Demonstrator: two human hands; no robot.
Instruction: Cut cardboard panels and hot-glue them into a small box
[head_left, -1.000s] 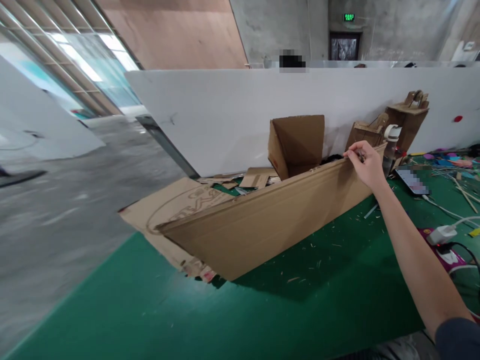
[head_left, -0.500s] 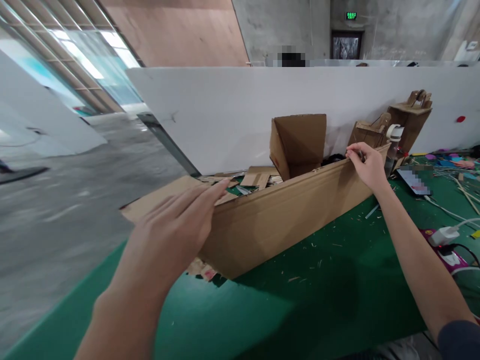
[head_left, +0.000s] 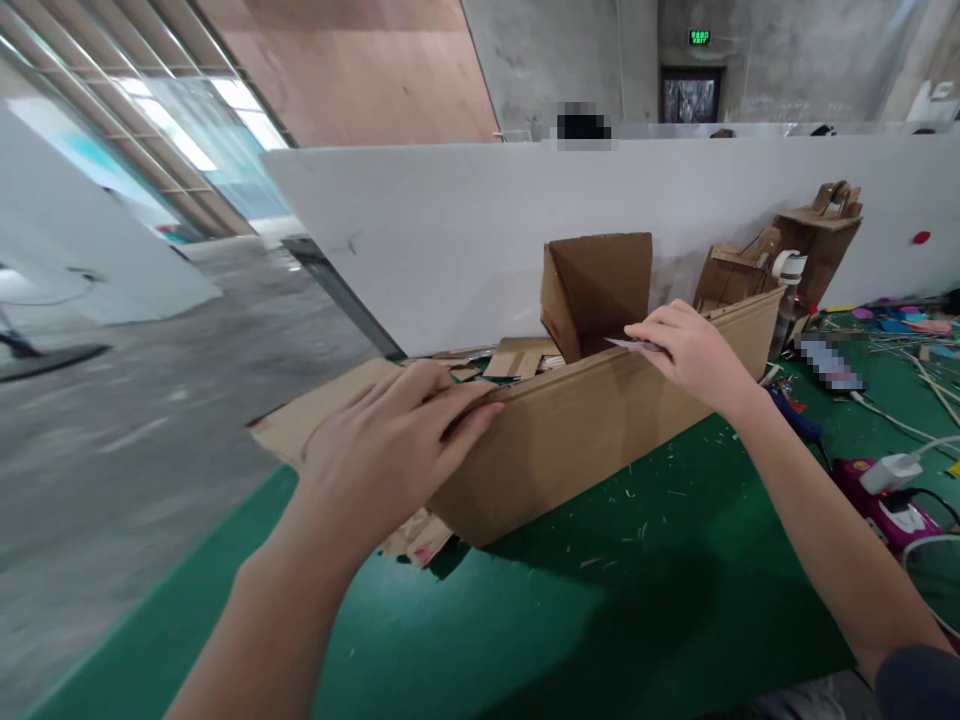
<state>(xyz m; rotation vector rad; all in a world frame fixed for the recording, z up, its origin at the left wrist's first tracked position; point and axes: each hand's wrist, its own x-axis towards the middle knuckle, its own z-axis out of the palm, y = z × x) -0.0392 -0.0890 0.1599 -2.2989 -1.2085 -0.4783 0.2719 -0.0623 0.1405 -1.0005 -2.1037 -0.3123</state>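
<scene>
A long brown cardboard sheet (head_left: 600, 430) stands tilted on edge across the green table (head_left: 615, 620). My left hand (head_left: 390, 450) grips the sheet's left end, fingers closed over its top edge. My right hand (head_left: 686, 355) rests on the top edge further right, fingers curled around a thin grey blade-like tool (head_left: 634, 345) laid against the cardboard. A flat cardboard piece (head_left: 322, 415) with a printed oval lies under the left end.
An open cardboard box (head_left: 596, 290) stands behind the sheet against a white partition (head_left: 465, 240). Cardboard models (head_left: 814, 235) stand at the back right. A phone (head_left: 825, 362), cables, a white plug (head_left: 889, 470), a pink device (head_left: 896, 515) and coloured scraps lie right. The table edge drops to a concrete floor on the left.
My left hand came into view and closed on the sheet's left end. My right hand slid leftward along the top edge, away from the far right corner.
</scene>
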